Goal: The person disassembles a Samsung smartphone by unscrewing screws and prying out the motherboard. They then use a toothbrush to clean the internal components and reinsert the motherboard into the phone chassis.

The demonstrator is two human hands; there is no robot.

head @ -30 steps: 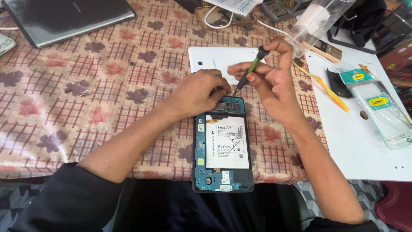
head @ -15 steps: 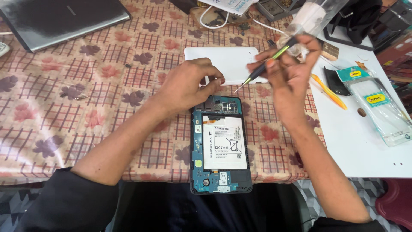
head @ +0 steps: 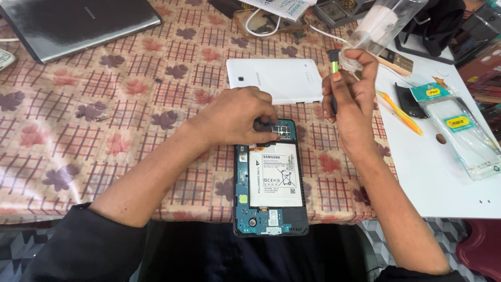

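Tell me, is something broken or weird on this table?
Yes. The tablet lies face down with its back off, so its white battery and blue circuit board show. Its white back cover lies apart. The left hand touches the tablet's top; the right hand holds a screwdriver. Nothing looks spilled.

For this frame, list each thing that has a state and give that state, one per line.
Tablet: back cover off, battery and board exposed, flat on the cloth.
White back cover: detached, lying beyond the tablet.
Laptop: lid closed.
Screwdriver: upright in right hand, clear of the tablet.
Left hand: fingers pressing the tablet's top edge.
Orange pry tool: lying unused.
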